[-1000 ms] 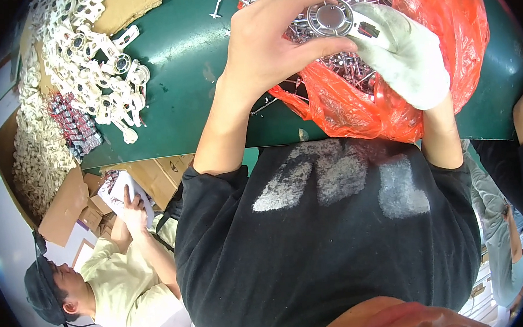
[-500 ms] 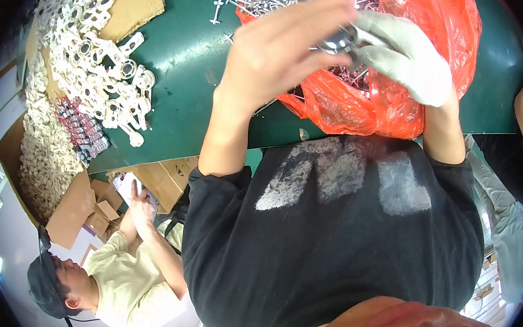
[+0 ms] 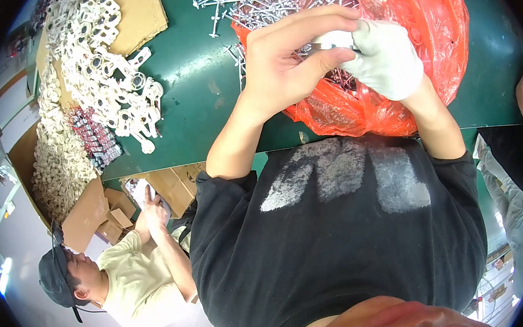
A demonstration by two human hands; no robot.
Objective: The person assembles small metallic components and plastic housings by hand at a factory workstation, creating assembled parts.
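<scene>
Over the red plastic bag, both of my hands meet at a small white-and-metal part (image 3: 333, 39), mostly covered by fingers, so its exact kind is unclear. My bare left hand (image 3: 284, 57) curves round it from the left, thumb below and fingers above. From the right, my right hand (image 3: 385, 60), in a pale work glove, grips the part with closed fingers. Beneath them the open red plastic bag (image 3: 426, 33) holds thin metal rod-like pieces. More of these metal rods (image 3: 261, 5) lie in a loose heap beyond my left hand.
Many white plastic parts with dark round centres (image 3: 107, 77) are piled at the left of the green table (image 3: 198, 101). Small red-and-grey pieces (image 3: 97, 139) lie beside them, near a cardboard sheet (image 3: 143, 22). Someone in a cap and pale shirt (image 3: 138, 277) is at lower left.
My gloved right hand has shifted left, closer to my left hand. The part between them now shows a white face where it looked dark and shiny. The whole view has shifted slightly.
</scene>
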